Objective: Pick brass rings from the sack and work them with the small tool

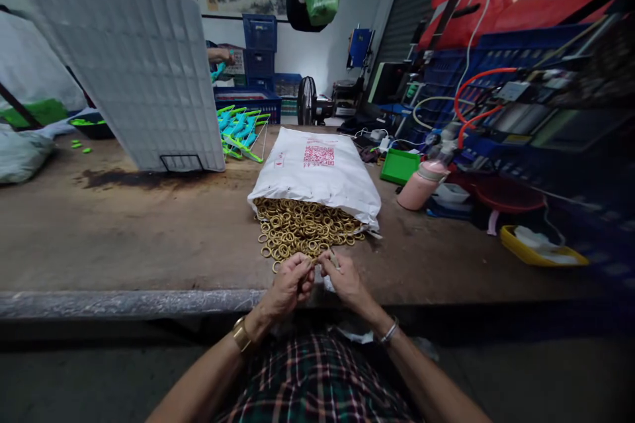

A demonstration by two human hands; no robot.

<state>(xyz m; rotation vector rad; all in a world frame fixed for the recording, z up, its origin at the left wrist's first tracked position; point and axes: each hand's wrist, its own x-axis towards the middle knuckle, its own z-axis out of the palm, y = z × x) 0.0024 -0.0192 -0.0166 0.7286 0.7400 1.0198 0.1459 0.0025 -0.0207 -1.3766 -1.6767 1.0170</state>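
Fine handling seems in hand: left hand (292, 282) and right hand (346, 279) pinch a small piece (315, 261), lower centre. Next move probably needs steadiness.

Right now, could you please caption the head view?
Left hand and right hand, close together, beside golden rings spilling from a white QR-printed sack.
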